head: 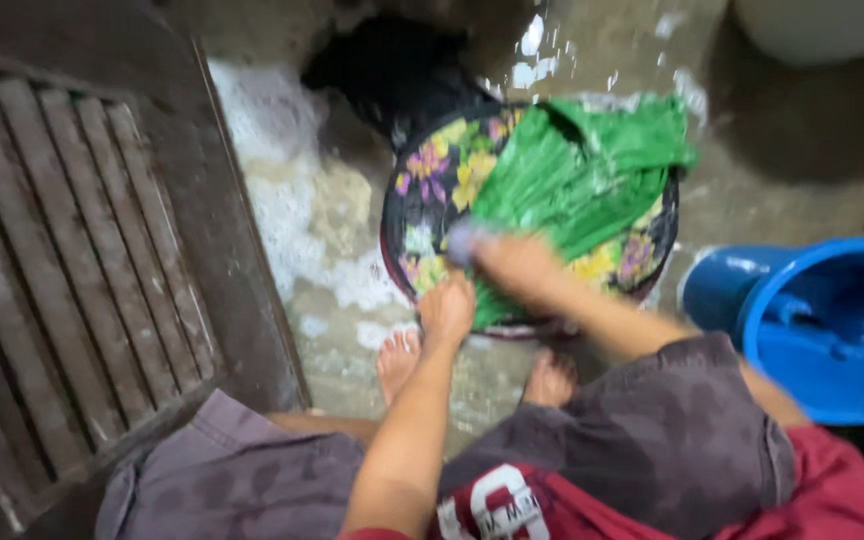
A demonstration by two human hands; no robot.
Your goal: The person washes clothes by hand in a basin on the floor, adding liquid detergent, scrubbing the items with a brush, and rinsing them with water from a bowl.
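Note:
A green cloth lies spread over a round tray with a black floral pattern on the wet floor. My left hand presses down on the tray's near edge and the cloth's lower corner. My right hand rests on the cloth, blurred, and seems to hold a small pale blue object; what it is I cannot tell. My bare feet stand just in front of the tray.
Soapy foam covers the wet concrete floor left of the tray. A wooden slatted panel fills the left side. A blue plastic bucket lies at the right. A dark drain hole sits behind the tray.

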